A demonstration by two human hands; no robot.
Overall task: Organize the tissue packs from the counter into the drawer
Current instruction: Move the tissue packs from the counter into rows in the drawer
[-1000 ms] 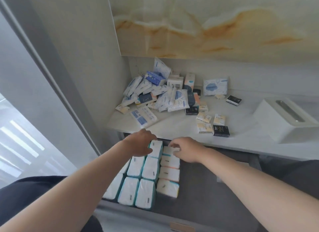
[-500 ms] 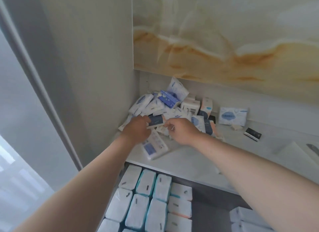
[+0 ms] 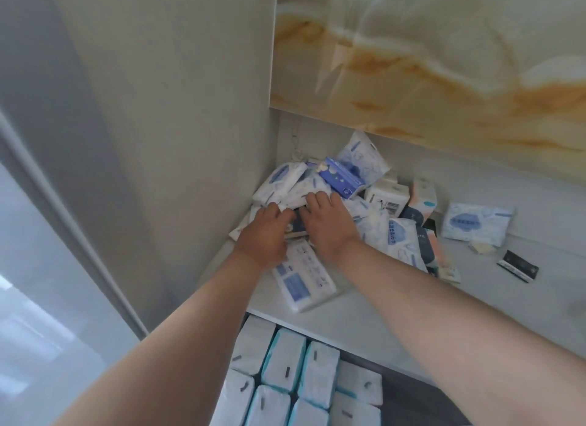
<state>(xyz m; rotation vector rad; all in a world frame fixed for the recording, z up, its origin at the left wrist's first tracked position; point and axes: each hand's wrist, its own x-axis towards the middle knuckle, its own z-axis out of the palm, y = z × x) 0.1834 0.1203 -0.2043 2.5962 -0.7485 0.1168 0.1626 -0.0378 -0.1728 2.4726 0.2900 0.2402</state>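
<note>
Left hand (image 3: 264,232) against a dark pack (image 3: 298,226) in the pile (image 3: 374,222), grip unclear, right hand (image 3: 328,222) spread flat on the pile, tabletop (image 3: 364,311) corner, packs (image 3: 285,359) in rows in the drawer (image 3: 412,403) below

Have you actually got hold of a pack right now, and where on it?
Cannot tell. The left hand and right hand flank a dark blue pack; the right fingers lie spread on white packs, and the left fingertips are hidden.

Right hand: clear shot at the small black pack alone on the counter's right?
Probably yes: the black pack lies alone on bare counter, nothing over it, though the right hand is in the pile.
</note>
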